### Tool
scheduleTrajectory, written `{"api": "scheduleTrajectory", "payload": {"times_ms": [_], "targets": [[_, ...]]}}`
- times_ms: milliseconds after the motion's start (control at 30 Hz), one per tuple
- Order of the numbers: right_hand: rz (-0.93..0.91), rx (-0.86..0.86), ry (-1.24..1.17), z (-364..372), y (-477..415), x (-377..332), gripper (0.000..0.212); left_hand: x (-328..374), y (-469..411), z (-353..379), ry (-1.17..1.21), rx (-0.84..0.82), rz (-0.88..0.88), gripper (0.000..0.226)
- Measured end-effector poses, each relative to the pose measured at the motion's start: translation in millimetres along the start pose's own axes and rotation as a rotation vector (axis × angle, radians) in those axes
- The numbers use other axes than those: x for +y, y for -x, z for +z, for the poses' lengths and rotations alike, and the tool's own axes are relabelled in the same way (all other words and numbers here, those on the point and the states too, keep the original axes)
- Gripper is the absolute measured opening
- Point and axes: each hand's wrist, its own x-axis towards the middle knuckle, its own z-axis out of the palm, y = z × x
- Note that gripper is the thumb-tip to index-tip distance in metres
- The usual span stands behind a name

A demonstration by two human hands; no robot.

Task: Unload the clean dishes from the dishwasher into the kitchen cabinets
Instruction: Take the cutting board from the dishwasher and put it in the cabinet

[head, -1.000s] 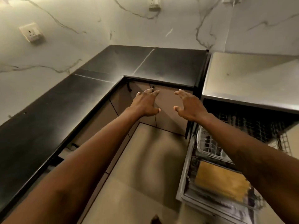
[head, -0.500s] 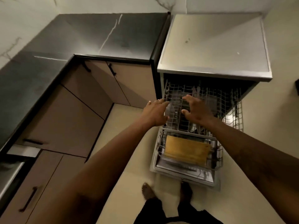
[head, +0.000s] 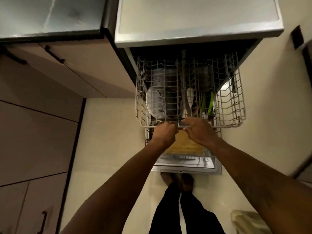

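Note:
The dishwasher [head: 199, 32] stands open with its white wire upper rack [head: 236, 105] pulled far out. My left hand [head: 164, 131] and my right hand [head: 199, 130] both grip the rack's front rail, side by side. In the rack stand a clear round plate [head: 152, 103] at the left, a white utensil [head: 190, 97] in the middle and green-edged pieces [head: 206, 103] to its right. Below the rack lies a yellow board [head: 184, 146] in the lower rack, partly hidden by my hands.
The open dishwasher door [head: 185, 167] lies low in front of my feet [head: 177, 180]. Beige base cabinets [head: 76, 70] with dark handles run along the left under a black counter [head: 50, 16]. A pale cloth [head: 246, 222] lies on the floor at the lower right.
My view has tilted down toward the dishwasher. Both hands went from hovering open over the upper rack to gripping its front rail, and the rack has come further out.

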Motion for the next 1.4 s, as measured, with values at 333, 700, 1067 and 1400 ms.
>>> {"api": "scheduleTrajectory", "payload": {"times_ms": [333, 700, 1067, 1400], "targets": [[-0.287, 0.247, 0.162, 61.7, -23.7, 53.4, 0.034, -40.9, -33.5, 64.1, -0.004, 0.276, 0.145, 0.012], [-0.298, 0.53, 0.264, 57.0, -101.3, 77.3, 0.029, -52.5, -111.7, 57.4, -0.019, 0.531, 0.014, 0.013], [-0.345, 0.749, 0.289, 29.0, -207.4, 112.7, 0.038, -65.1, -215.1, 34.0, -0.009, 0.641, -0.023, 0.04], [-0.37, 0.829, 0.364, 25.5, -255.1, 121.6, 0.036, -94.4, -259.8, 32.0, -0.122, 0.75, 0.022, 0.023]]}}
